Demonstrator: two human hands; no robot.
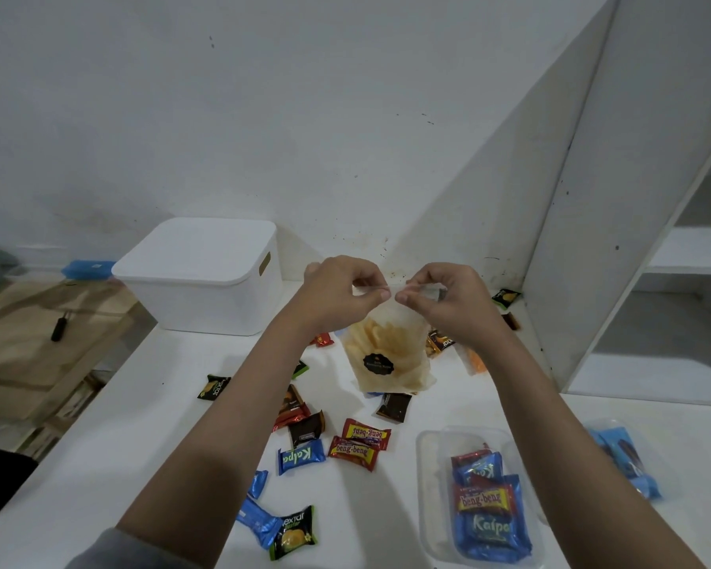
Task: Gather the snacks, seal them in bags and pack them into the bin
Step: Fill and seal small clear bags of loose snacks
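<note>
Both my hands hold up a clear plastic bag of pale chips point(386, 355) with a black round label, above the white table. My left hand point(341, 291) pinches the bag's top edge on the left, and my right hand point(444, 299) pinches it on the right, thumbs almost meeting. The bag's bottom rests near the table. Several small wrapped snacks lie scattered below: red beng-beng bars point(356, 449), a blue Kalpa pack point(300, 457), a green Nextar pack point(294, 533). A clear bag with snacks inside point(485, 498) lies at the front right. The white lidded bin point(202, 277) stands at the back left.
A white shelf unit point(633, 240) rises on the right. Another blue-filled clear bag point(629, 462) lies at the far right. A wooden surface point(38, 342) with a dark tool sits left of the table. More snack packs point(505, 297) lie by the wall.
</note>
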